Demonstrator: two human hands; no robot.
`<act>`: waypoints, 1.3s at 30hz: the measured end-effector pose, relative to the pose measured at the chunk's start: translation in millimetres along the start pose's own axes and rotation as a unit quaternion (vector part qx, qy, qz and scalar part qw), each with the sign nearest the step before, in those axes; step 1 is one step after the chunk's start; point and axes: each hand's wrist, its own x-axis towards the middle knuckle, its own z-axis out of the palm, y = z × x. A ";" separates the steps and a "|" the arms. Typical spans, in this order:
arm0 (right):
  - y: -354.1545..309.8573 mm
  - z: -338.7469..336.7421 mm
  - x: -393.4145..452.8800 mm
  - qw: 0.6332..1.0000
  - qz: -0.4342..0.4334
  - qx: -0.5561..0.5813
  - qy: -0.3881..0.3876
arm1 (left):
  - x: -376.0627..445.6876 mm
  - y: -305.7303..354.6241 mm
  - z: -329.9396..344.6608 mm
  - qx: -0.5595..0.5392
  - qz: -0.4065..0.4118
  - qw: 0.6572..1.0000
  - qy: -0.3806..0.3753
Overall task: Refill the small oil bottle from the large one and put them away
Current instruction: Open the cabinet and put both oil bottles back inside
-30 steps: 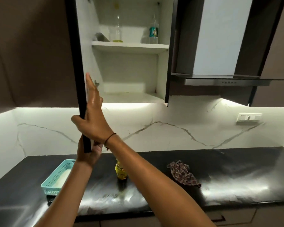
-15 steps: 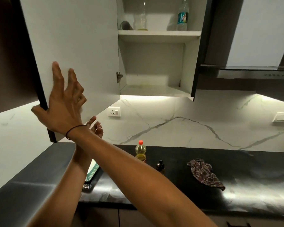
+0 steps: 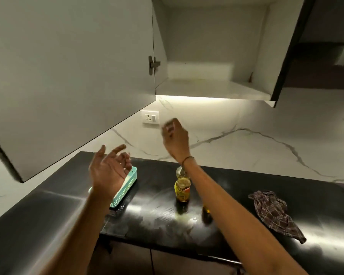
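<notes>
Right forearm hides most of the small bottle [image 3: 206, 212]

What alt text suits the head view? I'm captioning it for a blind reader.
Both bare hands, left hand and right hand, hover empty above a black countertop holding a large oil bottle, beneath an open wall cabinet.

Open cabinet [image 3: 216, 56], marble backsplash [image 3: 246, 147], black countertop [image 3: 316, 195]
</notes>
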 end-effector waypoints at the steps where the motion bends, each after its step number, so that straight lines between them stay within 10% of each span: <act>1: 37.5 -4.0 10.5 0.989 0.059 -0.104 -0.088 | 8.4 -16.2 -6.2 0.003 -0.012 1.000 0.010; 8: 183.2 14.4 43.2 0.827 0.121 -0.356 -0.418 | 77.9 -127.8 -11.1 0.064 -0.113 0.981 0.144; 16: 237.4 19.3 63.1 0.824 0.007 -0.309 -0.474 | 98.5 -215.9 -26.8 0.250 -0.169 0.938 0.170; 20: 240.0 15.9 70.4 0.813 -0.038 -0.293 -0.502 | 100.5 -235.3 -39.9 0.485 -0.155 0.857 0.080; 25: 195.1 -7.4 103.9 0.845 -0.084 -0.237 -0.471 | 119.2 -239.4 -21.8 0.655 -0.050 0.753 -0.039; 33: 23.8 -97.4 161.3 0.917 -0.190 -0.170 -0.308 | 134.3 -153.6 90.1 0.593 0.308 0.743 -0.033; 39: -73.9 -147.1 207.3 0.962 -0.207 -0.055 -0.170 | 141.9 -60.6 187.6 0.505 0.383 0.773 -0.032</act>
